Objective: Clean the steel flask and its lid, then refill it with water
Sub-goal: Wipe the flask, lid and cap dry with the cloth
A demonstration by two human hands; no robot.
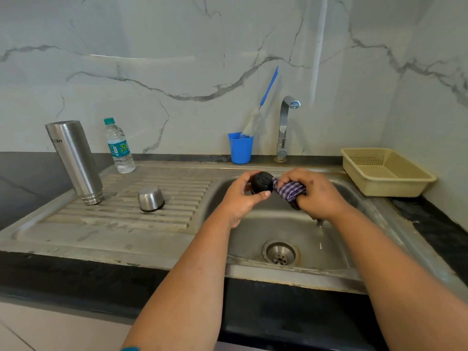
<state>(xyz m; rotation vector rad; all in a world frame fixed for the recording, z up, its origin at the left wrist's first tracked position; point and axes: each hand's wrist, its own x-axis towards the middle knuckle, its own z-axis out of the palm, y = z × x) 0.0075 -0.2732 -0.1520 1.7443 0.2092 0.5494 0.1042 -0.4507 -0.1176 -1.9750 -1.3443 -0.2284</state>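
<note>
Black stopper lid at frame centre, gripped in curled left hand over the sink so drips fall inside; right hand clutches a checked cloth against it. Steel flask stands inverted at left, presumably draining.

Flask and cup lid stand on the drainboard, left of the sink.

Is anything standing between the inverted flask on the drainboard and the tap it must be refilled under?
Nothing visible blocks it. The steel flask stands upside down on the drainboard; the steel cup lid sits lower, off the path to the tap.
</note>
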